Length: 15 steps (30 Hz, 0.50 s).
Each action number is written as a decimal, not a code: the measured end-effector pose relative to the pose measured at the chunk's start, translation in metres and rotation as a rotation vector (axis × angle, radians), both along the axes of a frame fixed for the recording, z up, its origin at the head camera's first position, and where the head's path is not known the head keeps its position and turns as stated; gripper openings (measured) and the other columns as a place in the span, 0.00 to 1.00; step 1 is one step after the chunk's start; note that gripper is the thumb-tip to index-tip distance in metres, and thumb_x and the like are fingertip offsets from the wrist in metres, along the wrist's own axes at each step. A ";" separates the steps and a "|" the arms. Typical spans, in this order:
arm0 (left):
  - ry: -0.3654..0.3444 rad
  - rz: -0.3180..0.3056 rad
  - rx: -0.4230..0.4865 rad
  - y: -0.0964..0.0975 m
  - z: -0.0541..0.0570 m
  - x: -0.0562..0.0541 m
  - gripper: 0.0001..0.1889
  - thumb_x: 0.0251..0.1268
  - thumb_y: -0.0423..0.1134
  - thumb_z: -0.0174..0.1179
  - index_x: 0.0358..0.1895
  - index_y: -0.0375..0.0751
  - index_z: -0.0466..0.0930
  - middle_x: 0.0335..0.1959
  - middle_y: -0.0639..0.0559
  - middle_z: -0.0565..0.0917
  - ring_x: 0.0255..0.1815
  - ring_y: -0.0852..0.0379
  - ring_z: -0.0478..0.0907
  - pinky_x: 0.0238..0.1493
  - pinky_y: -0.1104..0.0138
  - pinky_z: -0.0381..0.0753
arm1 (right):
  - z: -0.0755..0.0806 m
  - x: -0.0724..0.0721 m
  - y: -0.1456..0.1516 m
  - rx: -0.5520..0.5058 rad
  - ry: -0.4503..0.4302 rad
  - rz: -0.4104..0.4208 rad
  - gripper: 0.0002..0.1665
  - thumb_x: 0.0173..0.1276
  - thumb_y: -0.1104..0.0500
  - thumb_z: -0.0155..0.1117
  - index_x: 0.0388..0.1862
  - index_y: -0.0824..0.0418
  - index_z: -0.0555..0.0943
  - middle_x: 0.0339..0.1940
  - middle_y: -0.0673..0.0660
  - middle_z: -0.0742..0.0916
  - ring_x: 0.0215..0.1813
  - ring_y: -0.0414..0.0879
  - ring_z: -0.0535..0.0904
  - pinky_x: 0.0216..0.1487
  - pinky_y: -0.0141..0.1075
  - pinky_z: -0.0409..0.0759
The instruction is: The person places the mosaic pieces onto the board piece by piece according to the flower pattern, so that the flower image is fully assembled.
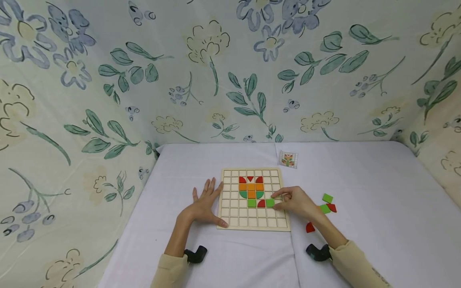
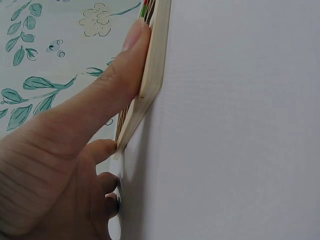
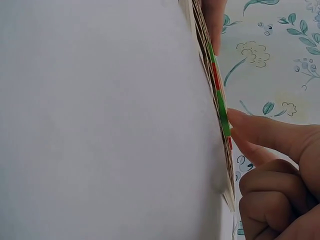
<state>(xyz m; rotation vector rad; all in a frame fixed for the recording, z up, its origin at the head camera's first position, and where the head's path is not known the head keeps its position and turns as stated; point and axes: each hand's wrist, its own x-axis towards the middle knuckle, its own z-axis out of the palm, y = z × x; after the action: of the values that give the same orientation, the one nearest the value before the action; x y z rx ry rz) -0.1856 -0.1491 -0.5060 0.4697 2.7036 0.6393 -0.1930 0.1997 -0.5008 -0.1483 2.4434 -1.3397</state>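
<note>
A square wooden grid board point(image 1: 230, 219) lies on the white table. Red, orange and green tiles form a pattern in its cells, among them an orange square point(image 1: 251, 186) near the middle. My left hand point(image 1: 204, 208) spreads along the board's left edge, its thumb on the near left corner. In the left wrist view the thumb point(image 2: 112, 75) lies over the board's rim. My right hand point(image 1: 297, 202) pinches a green square tile point(image 1: 270, 203) at the right end of the lowest row, beside a red quarter-round tile point(image 1: 261, 204). The right wrist view shows thumb and forefinger at that green tile point(image 3: 223, 115).
Loose tiles lie right of the board: a green square point(image 1: 327, 198), another green square point(image 1: 325, 209) touching a red piece point(image 1: 332, 208), and a red quarter-round point(image 1: 310, 227) near the right forearm. A small pattern card point(image 1: 288, 159) lies behind the board. Floral cloth surrounds the table.
</note>
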 end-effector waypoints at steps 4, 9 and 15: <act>-0.002 0.003 0.005 0.000 0.001 0.000 0.75 0.35 0.63 0.84 0.86 0.48 0.42 0.87 0.40 0.32 0.88 0.38 0.25 0.76 0.27 0.23 | -0.001 -0.001 0.000 0.004 -0.001 -0.007 0.16 0.60 0.58 0.80 0.48 0.58 0.90 0.15 0.47 0.63 0.21 0.42 0.57 0.27 0.34 0.59; -0.002 0.003 0.000 0.001 0.001 0.000 0.75 0.36 0.63 0.84 0.86 0.49 0.42 0.87 0.40 0.33 0.88 0.39 0.25 0.77 0.27 0.23 | -0.002 0.000 -0.001 0.005 0.019 -0.007 0.14 0.61 0.59 0.79 0.46 0.58 0.91 0.16 0.48 0.64 0.22 0.43 0.58 0.26 0.34 0.58; -0.010 0.005 -0.001 0.001 0.002 0.000 0.74 0.36 0.63 0.83 0.86 0.48 0.42 0.87 0.40 0.33 0.88 0.38 0.25 0.77 0.27 0.23 | -0.005 0.000 -0.002 0.007 0.037 -0.006 0.13 0.62 0.58 0.79 0.45 0.58 0.91 0.16 0.48 0.64 0.22 0.43 0.59 0.24 0.33 0.57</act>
<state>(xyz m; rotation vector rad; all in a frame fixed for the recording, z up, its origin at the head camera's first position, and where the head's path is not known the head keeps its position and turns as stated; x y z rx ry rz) -0.1853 -0.1483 -0.5041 0.4580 2.6961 0.6393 -0.1926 0.1972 -0.5059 -0.1657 2.4800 -1.3425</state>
